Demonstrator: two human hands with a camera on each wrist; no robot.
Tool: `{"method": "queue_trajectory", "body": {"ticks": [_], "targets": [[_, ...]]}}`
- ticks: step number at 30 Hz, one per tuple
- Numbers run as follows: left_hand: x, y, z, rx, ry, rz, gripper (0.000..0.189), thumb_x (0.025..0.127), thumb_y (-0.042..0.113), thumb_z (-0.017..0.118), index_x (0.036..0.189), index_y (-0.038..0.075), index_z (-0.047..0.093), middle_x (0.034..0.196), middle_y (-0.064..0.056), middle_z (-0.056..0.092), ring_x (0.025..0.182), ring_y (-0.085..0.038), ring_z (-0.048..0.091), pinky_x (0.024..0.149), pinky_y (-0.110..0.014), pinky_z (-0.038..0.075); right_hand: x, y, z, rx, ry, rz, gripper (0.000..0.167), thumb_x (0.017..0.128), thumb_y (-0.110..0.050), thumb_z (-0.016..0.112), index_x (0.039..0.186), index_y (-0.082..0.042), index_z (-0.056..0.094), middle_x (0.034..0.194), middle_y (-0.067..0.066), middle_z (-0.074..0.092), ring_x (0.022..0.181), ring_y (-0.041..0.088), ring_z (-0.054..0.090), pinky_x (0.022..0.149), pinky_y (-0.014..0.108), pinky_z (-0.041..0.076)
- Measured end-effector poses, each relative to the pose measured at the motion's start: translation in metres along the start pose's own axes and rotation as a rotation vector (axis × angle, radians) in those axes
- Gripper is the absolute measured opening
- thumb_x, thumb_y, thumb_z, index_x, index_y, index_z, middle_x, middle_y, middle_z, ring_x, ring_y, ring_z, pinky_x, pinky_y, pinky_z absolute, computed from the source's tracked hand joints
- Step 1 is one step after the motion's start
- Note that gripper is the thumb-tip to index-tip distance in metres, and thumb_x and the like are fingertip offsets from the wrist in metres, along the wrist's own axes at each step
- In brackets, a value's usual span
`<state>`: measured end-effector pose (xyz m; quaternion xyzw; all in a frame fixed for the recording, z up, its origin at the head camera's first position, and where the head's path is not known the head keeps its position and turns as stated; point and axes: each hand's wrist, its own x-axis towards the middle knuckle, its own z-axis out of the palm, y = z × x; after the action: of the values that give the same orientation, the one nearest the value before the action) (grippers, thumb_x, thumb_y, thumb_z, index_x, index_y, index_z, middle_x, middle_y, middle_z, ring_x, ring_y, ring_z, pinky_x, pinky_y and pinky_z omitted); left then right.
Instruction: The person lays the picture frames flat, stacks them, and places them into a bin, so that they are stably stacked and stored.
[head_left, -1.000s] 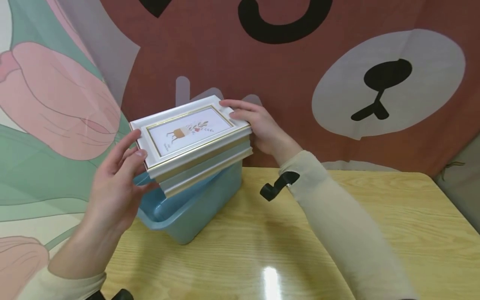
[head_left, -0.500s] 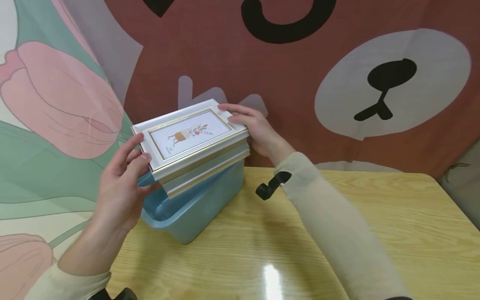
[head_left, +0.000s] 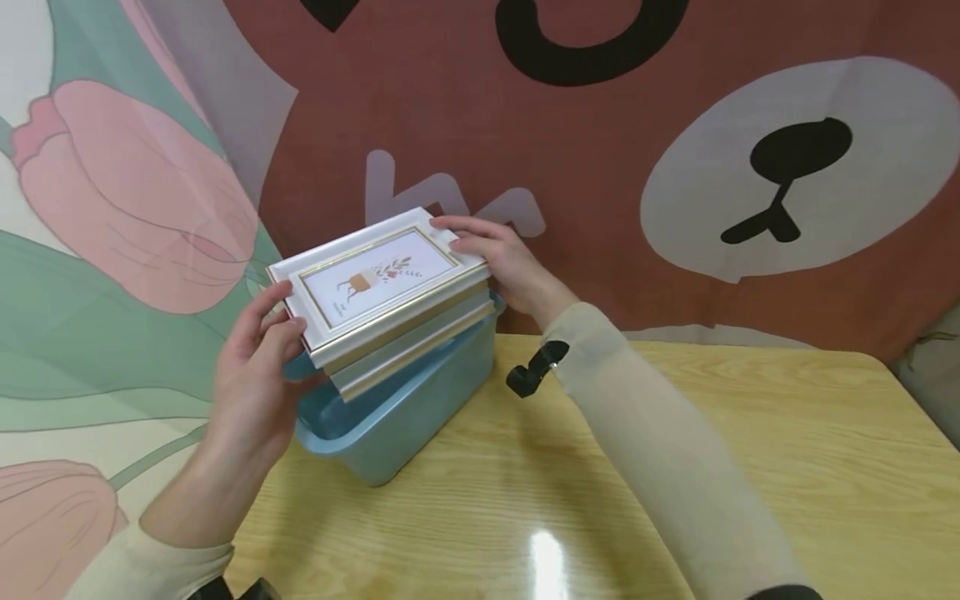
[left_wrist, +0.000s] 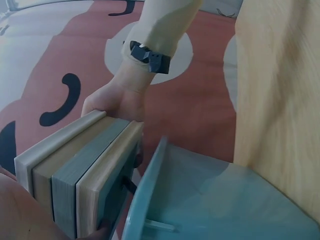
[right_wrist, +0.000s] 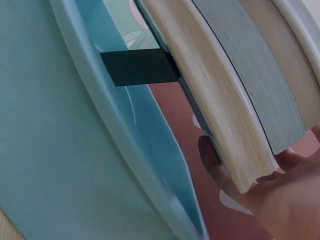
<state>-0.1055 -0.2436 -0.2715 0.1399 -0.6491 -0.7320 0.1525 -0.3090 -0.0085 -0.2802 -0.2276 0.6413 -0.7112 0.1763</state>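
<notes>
Both hands hold a stack of several picture frames, tilted, over a light-blue plastic tub (head_left: 420,425) in the head view. The top picture frame (head_left: 360,283) is white with a gold inner line and an animal-and-flowers print. My left hand (head_left: 258,367) grips the near-left end, thumb and fingertips on the top edge. At the far right end my right hand (head_left: 510,262) holds the stack, two fingers over its top. From the bottom picture frame (right_wrist: 215,90) a black stand leg (right_wrist: 140,67) sticks out toward the tub, in the right wrist view.
The tub stands on a wood-grain table (head_left: 675,467), near its back left. Behind rises a printed cloth (head_left: 585,167) with a brown bear face, and pink tulips (head_left: 142,192) show at left. Dark wrist straps (head_left: 536,371) sit over the sleeves.
The stack of picture frames, still in both hands, has come slightly down and left relative to the tub. More of the tub's far right rim shows. The head view has shifted a little left.
</notes>
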Motion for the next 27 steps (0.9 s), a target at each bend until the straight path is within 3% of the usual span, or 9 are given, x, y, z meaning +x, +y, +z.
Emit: {"method": "queue_trajectory", "body": {"ticks": [10, 19, 24, 27], "targets": [[-0.002, -0.013, 0.005, -0.005, 0.079, -0.011, 0.047, 0.111, 0.016, 0.049, 0.155, 0.032, 0.049, 0.137, 0.009, 0.049, 0.123, -0.019, 0.057, 0.085, -0.040, 0.058, 0.013, 0.016, 0.003, -0.002, -0.048, 0.013, 0.046, 0.105, -0.017, 0.061, 0.151, -0.022, 0.065, 0.168, -0.007, 0.048, 0.149, 0.020, 0.047, 0.123, 0.046, 0.042], [0.001, -0.026, 0.006, 0.011, 0.114, -0.064, 0.051, 0.112, 0.019, 0.049, 0.160, 0.034, 0.045, 0.139, 0.011, 0.047, 0.126, -0.016, 0.055, 0.096, -0.047, 0.053, 0.020, 0.027, 0.001, -0.055, -0.111, 0.047, 0.051, 0.104, -0.014, 0.060, 0.153, -0.025, 0.063, 0.168, -0.003, 0.048, 0.145, 0.025, 0.050, 0.119, 0.048, 0.046], [0.000, -0.031, 0.007, 0.046, 0.119, -0.081, 0.052, 0.111, 0.019, 0.049, 0.161, 0.033, 0.044, 0.140, 0.010, 0.044, 0.131, -0.017, 0.054, 0.094, -0.046, 0.055, 0.023, 0.033, 0.000, -0.074, -0.126, 0.077, 0.050, 0.104, -0.012, 0.057, 0.152, -0.025, 0.063, 0.168, -0.001, 0.048, 0.142, 0.027, 0.052, 0.118, 0.047, 0.048], [0.000, -0.032, 0.007, 0.064, 0.105, -0.101, 0.052, 0.112, 0.020, 0.048, 0.162, 0.034, 0.042, 0.142, 0.009, 0.041, 0.136, -0.019, 0.052, 0.099, -0.050, 0.055, 0.024, 0.036, -0.002, -0.087, -0.137, 0.089, 0.051, 0.104, -0.010, 0.056, 0.152, -0.024, 0.063, 0.168, 0.000, 0.047, 0.143, 0.028, 0.051, 0.118, 0.046, 0.047]]}}
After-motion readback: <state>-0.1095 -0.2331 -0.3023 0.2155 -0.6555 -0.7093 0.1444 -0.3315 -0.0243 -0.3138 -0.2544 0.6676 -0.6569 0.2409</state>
